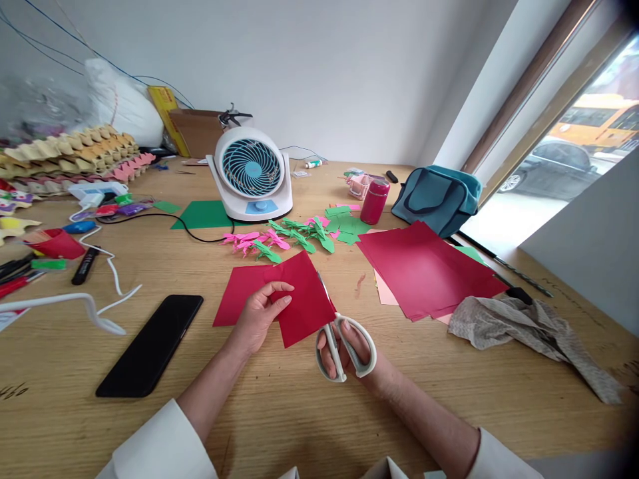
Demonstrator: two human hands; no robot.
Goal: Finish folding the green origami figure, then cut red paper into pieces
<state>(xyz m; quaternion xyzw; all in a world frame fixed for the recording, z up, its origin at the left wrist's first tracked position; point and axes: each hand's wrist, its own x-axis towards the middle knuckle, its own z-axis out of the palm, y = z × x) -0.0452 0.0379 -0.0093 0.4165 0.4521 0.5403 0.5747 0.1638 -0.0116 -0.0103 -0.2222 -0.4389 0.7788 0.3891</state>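
Observation:
My left hand (262, 314) pinches the left edge of a red sheet of paper (305, 299) between thumb and fingers, holding it above the table. In my right hand (349, 346) are white-handled scissors (370, 352), with thumb and fingers through the loops. The scissor blades lie along the right edge of the sheet, and part of them is hidden by the paper. Just behind, another red sheet (234, 293) rests on the wooden table. Pink and green paper cut-outs (299, 236) are heaped beyond the hands.
A white fan (252, 173) stands at the back. To the right are a stack of red paper (429, 273), a red flask (374, 201), a teal bag (439, 196) and a grey cloth (519, 329). On the left lie a black phone (152, 346) and a white cable (94, 309).

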